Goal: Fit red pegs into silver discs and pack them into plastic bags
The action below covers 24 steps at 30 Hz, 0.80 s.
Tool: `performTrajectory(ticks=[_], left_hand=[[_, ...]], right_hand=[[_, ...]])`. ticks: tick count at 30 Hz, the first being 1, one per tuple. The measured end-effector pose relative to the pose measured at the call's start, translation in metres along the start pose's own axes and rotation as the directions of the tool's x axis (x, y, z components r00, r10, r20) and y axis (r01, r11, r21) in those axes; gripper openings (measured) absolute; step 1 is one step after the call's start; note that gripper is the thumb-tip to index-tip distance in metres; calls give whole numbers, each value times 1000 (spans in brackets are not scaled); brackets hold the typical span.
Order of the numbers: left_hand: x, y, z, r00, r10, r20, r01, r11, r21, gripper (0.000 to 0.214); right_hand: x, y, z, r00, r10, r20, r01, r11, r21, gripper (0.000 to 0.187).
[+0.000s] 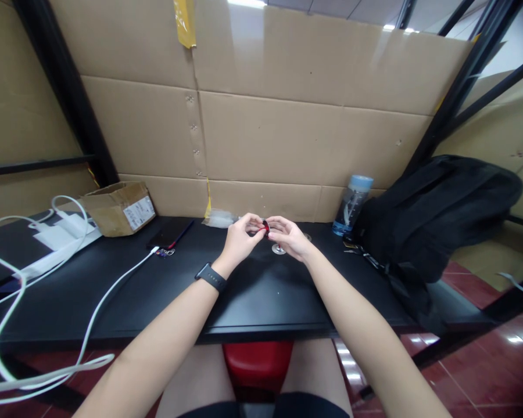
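A makeshift work booth: black desk (261, 302) walled with cardboard panels (287, 133) on black metal framing (65, 98)

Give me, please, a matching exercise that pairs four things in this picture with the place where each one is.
Things:
1. cardboard box
2. water bottle
3. small red object
4. black band

Places:
A. around the left wrist
B. pinched between the fingers of the left hand and the right hand
C. at the back left of the desk, near the white cable
D. just left of the black backpack

Pairs: 1-C, 2-D, 3-B, 4-A.
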<state>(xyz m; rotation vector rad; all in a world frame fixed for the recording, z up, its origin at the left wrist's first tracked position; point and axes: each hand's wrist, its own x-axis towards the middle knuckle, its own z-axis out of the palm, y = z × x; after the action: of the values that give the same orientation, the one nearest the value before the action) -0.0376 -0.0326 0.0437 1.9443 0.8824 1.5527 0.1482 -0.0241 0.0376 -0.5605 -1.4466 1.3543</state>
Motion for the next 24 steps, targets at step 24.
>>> performTrajectory(ticks=[24], left_hand=[[-1, 7, -3, 996, 79, 49, -85, 988, 130, 15]], right_hand=[[1, 1, 3, 999, -28, -34, 30, 998, 48, 57]])
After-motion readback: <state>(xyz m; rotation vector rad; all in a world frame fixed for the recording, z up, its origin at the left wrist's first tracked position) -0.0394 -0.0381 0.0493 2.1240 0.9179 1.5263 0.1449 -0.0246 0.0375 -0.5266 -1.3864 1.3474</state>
